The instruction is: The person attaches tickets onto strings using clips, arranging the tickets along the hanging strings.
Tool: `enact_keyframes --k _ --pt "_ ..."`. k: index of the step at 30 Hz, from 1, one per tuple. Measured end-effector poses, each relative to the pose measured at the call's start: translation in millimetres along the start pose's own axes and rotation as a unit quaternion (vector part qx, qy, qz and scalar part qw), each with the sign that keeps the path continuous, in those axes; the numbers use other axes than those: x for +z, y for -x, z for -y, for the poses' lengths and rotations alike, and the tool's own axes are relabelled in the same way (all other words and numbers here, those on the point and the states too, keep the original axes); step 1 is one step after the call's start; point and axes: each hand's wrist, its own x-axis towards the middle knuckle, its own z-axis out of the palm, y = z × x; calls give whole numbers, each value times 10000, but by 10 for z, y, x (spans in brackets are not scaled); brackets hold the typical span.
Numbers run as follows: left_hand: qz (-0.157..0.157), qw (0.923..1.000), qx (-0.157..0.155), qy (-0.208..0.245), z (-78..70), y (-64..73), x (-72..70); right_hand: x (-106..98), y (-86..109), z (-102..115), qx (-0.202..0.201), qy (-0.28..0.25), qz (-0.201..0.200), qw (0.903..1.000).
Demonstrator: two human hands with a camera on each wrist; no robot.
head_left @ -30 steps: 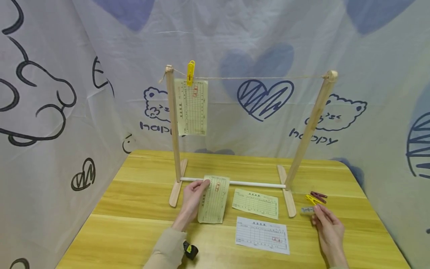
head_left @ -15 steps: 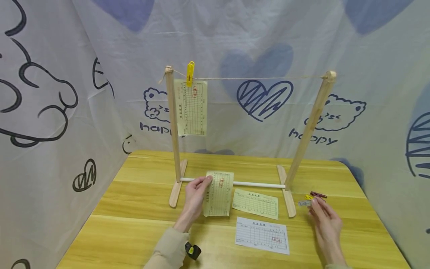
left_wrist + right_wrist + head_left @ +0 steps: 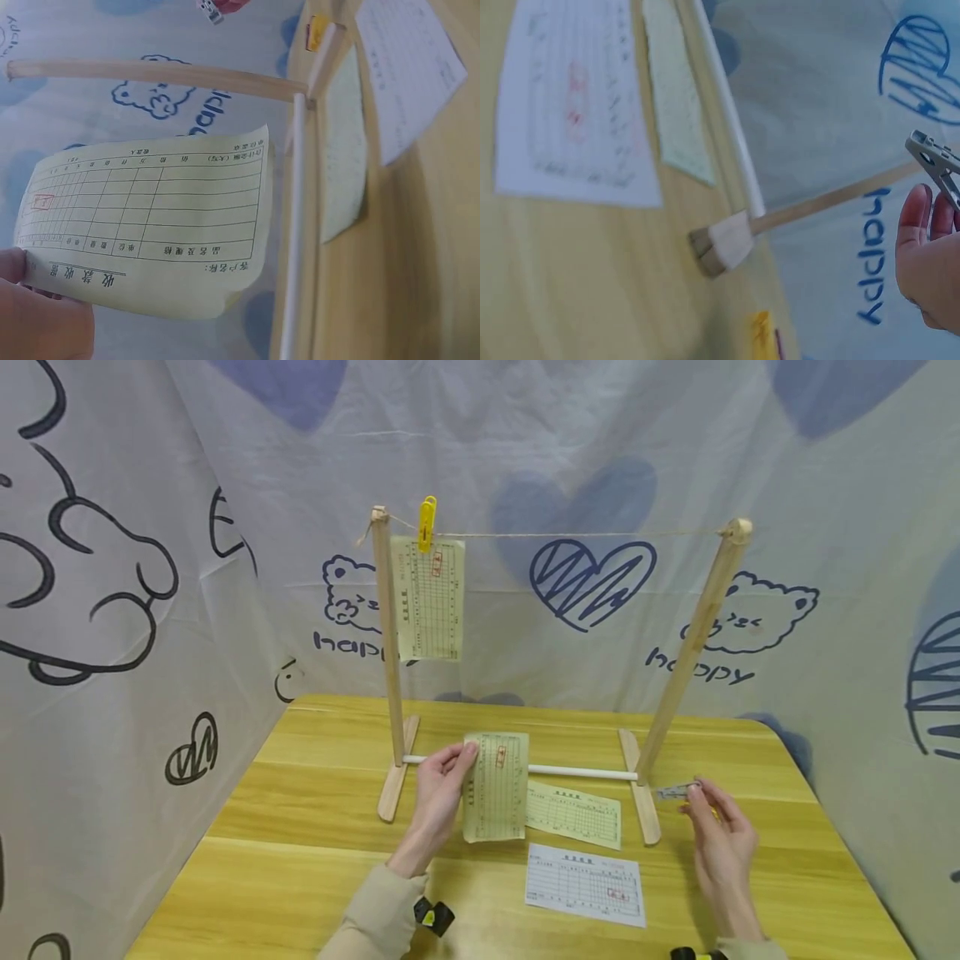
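My left hand (image 3: 441, 793) pinches a pale yellow receipt slip (image 3: 497, 793) near its top left corner. The slip hangs upright in front of the white rod, and the left wrist view shows its printed grid and red stamp. To the right, my right hand (image 3: 723, 843) grips a grey clothespin (image 3: 934, 156) between thumb and fingers, its other end pointing left. Behind, a second yellow receipt (image 3: 431, 610) hangs from the string (image 3: 585, 535) under a yellow clothespin (image 3: 427, 522), close to the left post.
A wooden rack with a right post (image 3: 693, 643) and a white bottom rod (image 3: 581, 771) stands on the table. In front lie another yellow receipt (image 3: 581, 818) and a white receipt (image 3: 585, 885). A yellow clothespin (image 3: 763, 337) and a dark red one lie right of the rack.
My left hand has raised the yellow slip and moved it slightly right. My right hand, holding the grey clothespin, has risen and shifted a little left, now covering most of the loose clothespins.
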Motion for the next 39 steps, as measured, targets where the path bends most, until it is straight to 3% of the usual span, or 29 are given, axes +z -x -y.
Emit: enact_keyframes --k 9,17,28,39 --pt "27 9991 55 409 -238 6 86 270 80 153 -239 -429 80 9988" --pt "14 9975 376 603 -433 -52 138 527 124 250 -777 -806 600 9919" --pt "99 9962 545 669 -688 -99 239 851 154 428 -1265 -95 1271 9837" --pt "168 9926 311 1158 -872 -162 275 1157 114 615 -1879 23 2076 9600"
